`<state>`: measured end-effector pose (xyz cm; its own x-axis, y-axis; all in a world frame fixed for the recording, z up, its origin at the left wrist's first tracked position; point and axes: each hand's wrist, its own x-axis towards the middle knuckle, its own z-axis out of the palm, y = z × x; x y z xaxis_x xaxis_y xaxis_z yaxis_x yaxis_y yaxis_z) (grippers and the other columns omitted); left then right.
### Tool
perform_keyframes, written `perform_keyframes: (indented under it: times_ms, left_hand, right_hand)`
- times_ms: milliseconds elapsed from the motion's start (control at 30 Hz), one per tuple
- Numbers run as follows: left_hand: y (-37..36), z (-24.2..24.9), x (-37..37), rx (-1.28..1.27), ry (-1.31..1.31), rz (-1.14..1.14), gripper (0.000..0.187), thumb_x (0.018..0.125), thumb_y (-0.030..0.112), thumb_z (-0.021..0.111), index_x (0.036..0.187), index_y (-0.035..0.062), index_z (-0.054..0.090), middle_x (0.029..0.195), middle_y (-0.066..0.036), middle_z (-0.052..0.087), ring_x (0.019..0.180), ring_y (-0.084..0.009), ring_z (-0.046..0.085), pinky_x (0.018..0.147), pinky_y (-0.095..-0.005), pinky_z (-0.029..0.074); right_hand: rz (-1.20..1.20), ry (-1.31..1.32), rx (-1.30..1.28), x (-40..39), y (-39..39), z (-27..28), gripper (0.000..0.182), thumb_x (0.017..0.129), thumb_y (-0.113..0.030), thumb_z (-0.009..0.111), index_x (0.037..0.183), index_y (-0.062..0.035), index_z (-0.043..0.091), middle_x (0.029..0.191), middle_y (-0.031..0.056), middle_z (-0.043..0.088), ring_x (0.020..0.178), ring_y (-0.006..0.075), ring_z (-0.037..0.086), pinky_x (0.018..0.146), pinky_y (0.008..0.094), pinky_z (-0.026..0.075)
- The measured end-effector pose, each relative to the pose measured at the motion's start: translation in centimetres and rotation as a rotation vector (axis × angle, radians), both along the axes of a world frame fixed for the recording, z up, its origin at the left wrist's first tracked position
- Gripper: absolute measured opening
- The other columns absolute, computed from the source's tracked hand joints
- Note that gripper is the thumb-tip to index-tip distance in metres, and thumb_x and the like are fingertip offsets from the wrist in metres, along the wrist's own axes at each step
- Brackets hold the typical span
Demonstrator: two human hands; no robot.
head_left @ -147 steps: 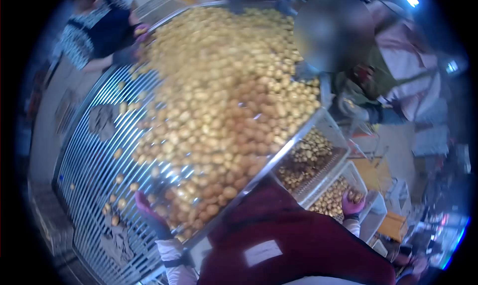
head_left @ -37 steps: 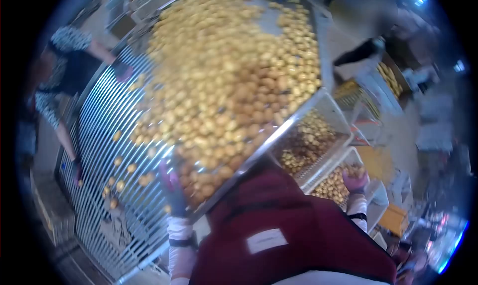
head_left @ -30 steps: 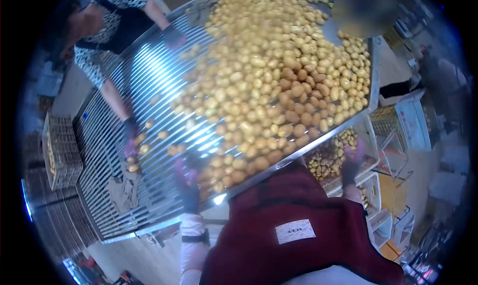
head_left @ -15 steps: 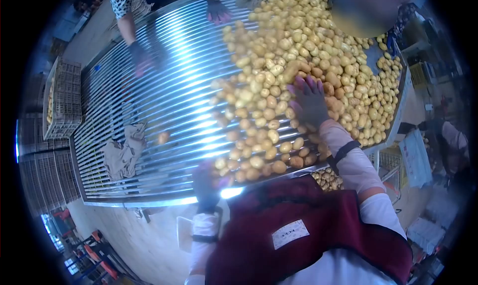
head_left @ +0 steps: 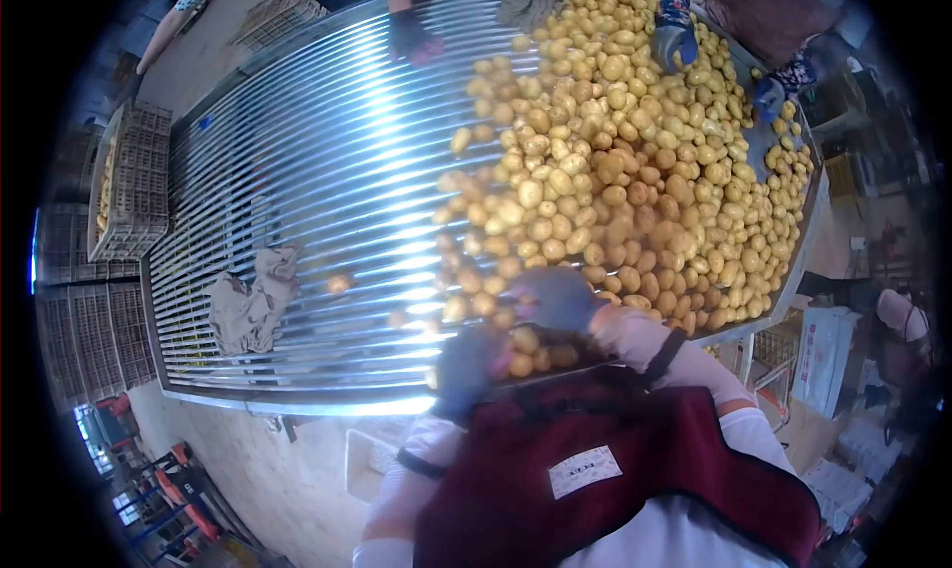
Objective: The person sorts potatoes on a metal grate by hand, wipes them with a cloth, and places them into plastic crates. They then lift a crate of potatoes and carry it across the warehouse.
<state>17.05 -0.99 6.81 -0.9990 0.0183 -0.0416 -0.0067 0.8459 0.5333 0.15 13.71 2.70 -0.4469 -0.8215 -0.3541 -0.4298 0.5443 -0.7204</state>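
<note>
Potatoes [head_left: 645, 171]: rounded to oval, mostly pale yellow, with a browner patch near the middle of the heap; some surfaces glossy. Heap covers the right part of a slatted metal table [head_left: 288, 171] and thins toward the left into loose pieces. One brownish potato lies apart on the slats, near a crumpled grey cloth [head_left: 253, 305].

Left hand [head_left: 466, 368] and right hand [head_left: 555, 300], both grey-gloved, are at the near edge of the table, a few potatoes between them. Fingers bent; cannot tell whether either grips a potato.

Table: bright glare down the slats, second cloth at the far edge. Stacked lattice crates [head_left: 139, 186] stand left; pale floor [head_left: 228, 439] below. A co-worker's gloved hand [head_left: 412, 40] is over the far slats; another person's blue-gloved hand [head_left: 675, 45] touches the heap.

Both near hands motion-blurred, fingertips indistinct. Co-workers cut off at top; margins dark, right background unclear.
</note>
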Motion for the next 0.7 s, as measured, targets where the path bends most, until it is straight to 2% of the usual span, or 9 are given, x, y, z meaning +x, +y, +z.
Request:
perform_keyframes:
  times_ms: [67, 133, 200, 267, 367, 467, 500, 633, 700]
  left_hand:
    - [0.6, -1.0, 0.5, -0.027, -0.007, -0.101, 0.012, 0.081, 0.017, 0.063, 0.087, 0.0072, 0.063, 0.085, -0.015, 0.055, 0.082, -0.0347, 0.055, 0.070, -0.0473, 0.043]
    - [1.2, -1.3, 0.0, -0.040, -0.019, -0.076, 0.012, 0.082, 0.017, 0.061, 0.090, 0.0079, 0.064, 0.087, -0.013, 0.058, 0.082, -0.0336, 0.057, 0.069, -0.0448, 0.044]
    - [2.2, -1.2, -0.3, -0.024, 0.131, -0.047, 0.016, 0.079, 0.019, 0.063, 0.093, 0.0111, 0.065, 0.090, -0.009, 0.061, 0.081, -0.0319, 0.059, 0.069, -0.0437, 0.045]
    - [3.2, -2.1, -1.3, 0.055, -0.101, 0.067, 0.017, 0.081, 0.016, 0.061, 0.095, 0.0091, 0.067, 0.091, -0.011, 0.064, 0.083, -0.0324, 0.061, 0.071, -0.0430, 0.046]
    - [3.8, 2.4, -2.4, 0.350, -0.265, 0.223, 0.020, 0.086, 0.016, 0.058, 0.099, 0.0059, 0.069, 0.094, -0.013, 0.067, 0.085, -0.0324, 0.064, 0.074, -0.0412, 0.048]
    - [3.0, 1.1, -0.9, -0.015, -0.116, 0.067, 0.023, 0.088, 0.019, 0.059, 0.104, 0.0066, 0.069, 0.097, -0.013, 0.068, 0.087, -0.0316, 0.065, 0.076, -0.0394, 0.049]
    - [2.6, -1.0, 0.4, -0.260, -0.027, -0.032, 0.024, 0.088, 0.020, 0.060, 0.107, 0.0075, 0.069, 0.098, -0.013, 0.068, 0.087, -0.0312, 0.065, 0.077, -0.0388, 0.050]
    - [0.2, -4.7, 3.7, 0.078, 0.129, 0.229, 0.030, 0.089, 0.023, 0.063, 0.115, 0.0079, 0.067, 0.105, -0.011, 0.068, 0.091, -0.0304, 0.065, 0.079, -0.0407, 0.051]
    - [-1.1, -5.1, 4.2, 0.063, 0.139, 0.320, 0.032, 0.090, 0.023, 0.064, 0.118, 0.0068, 0.066, 0.108, -0.011, 0.068, 0.094, -0.0288, 0.065, 0.079, -0.0408, 0.052]
  right_hand:
    - [-0.355, -0.528, -0.187, -1.9, 2.2, 1.2, 0.022, 0.085, -0.024, 0.065, 0.098, -0.0062, 0.066, 0.091, 0.0047, 0.065, 0.079, 0.0214, 0.064, 0.068, 0.0388, 0.049]
    - [-0.201, 0.073, -0.496, -5.3, 3.8, -0.4, 0.025, 0.087, -0.029, 0.067, 0.099, -0.0063, 0.066, 0.086, 0.0008, 0.062, 0.072, 0.0155, 0.059, 0.064, 0.0333, 0.048]
    - [-0.285, 0.065, -0.552, -6.5, 3.6, 0.3, 0.027, 0.089, -0.031, 0.067, 0.099, -0.0059, 0.065, 0.085, -0.0012, 0.061, 0.070, 0.0119, 0.057, 0.063, 0.0298, 0.047]
    - [-0.605, -0.544, -0.354, -7.0, 1.0, 4.1, 0.028, 0.091, -0.032, 0.065, 0.099, -0.0053, 0.064, 0.088, -0.0013, 0.061, 0.074, 0.0108, 0.057, 0.066, 0.0281, 0.047]
    - [-0.339, 0.047, -0.527, -8.3, -5.4, 2.3, 0.028, 0.091, -0.025, 0.059, 0.114, -0.0105, 0.067, 0.112, 0.0133, 0.065, 0.105, 0.0301, 0.063, 0.091, 0.0418, 0.050]
    - [-0.145, 0.455, -0.233, -9.9, -12.0, -2.3, 0.041, 0.095, -0.027, 0.053, 0.135, -0.0194, 0.053, 0.131, 0.0110, 0.058, 0.110, 0.0275, 0.062, 0.092, 0.0415, 0.049]
    - [-0.196, 0.309, -0.191, -9.5, -12.7, -2.2, 0.039, 0.096, -0.026, 0.050, 0.134, -0.0171, 0.053, 0.131, 0.0123, 0.058, 0.110, 0.0273, 0.063, 0.091, 0.0417, 0.049]
    - [-0.373, -0.279, -0.092, -7.5, -12.7, 2.1, 0.038, 0.098, -0.026, 0.046, 0.131, -0.0096, 0.055, 0.127, 0.0159, 0.059, 0.108, 0.0297, 0.063, 0.088, 0.0431, 0.050]
    - [-0.331, -0.195, -0.037, -6.2, -12.3, 2.4, 0.037, 0.098, -0.026, 0.046, 0.129, -0.0092, 0.055, 0.122, 0.0155, 0.061, 0.104, 0.0302, 0.064, 0.086, 0.0428, 0.050]
